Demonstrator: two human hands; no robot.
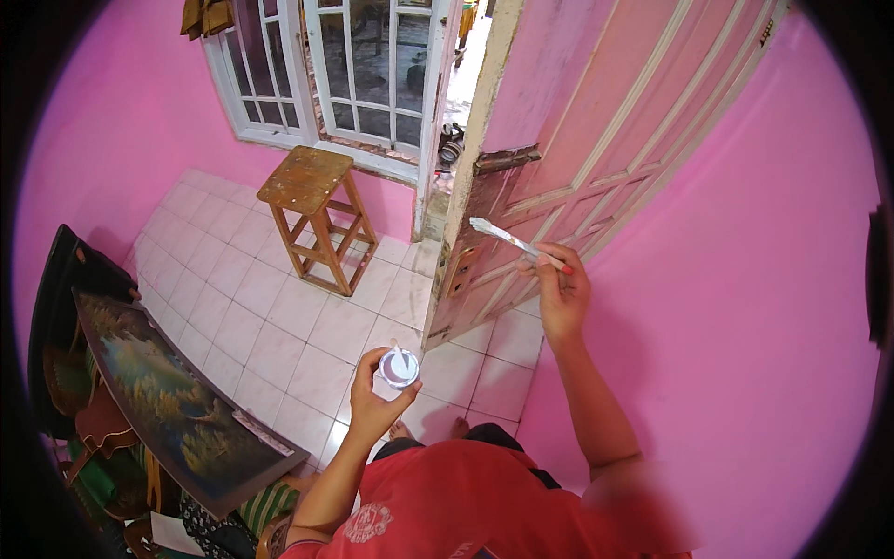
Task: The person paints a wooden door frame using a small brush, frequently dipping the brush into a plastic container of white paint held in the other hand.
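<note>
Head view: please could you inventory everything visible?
brush: one, white, by door
cup: one, white, lower centre
stick: one, white, in cup
stool: one, brown, near windows
windows: two, white, top
door: one, pink, upper right
walls: several, pink, around
floor: one, white, centre
painting: one, multicoloured, lower left
clutter: uncounted, multicoloured, beside painting
cloth: one, brown, top left
shirt: one, red, bottom
feet: two, on floor
left hand: one, on cup
right hand: one, on brush

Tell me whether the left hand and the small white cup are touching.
Touching: the head view shows the left hand curled around the small white cup, against its sides.
</note>
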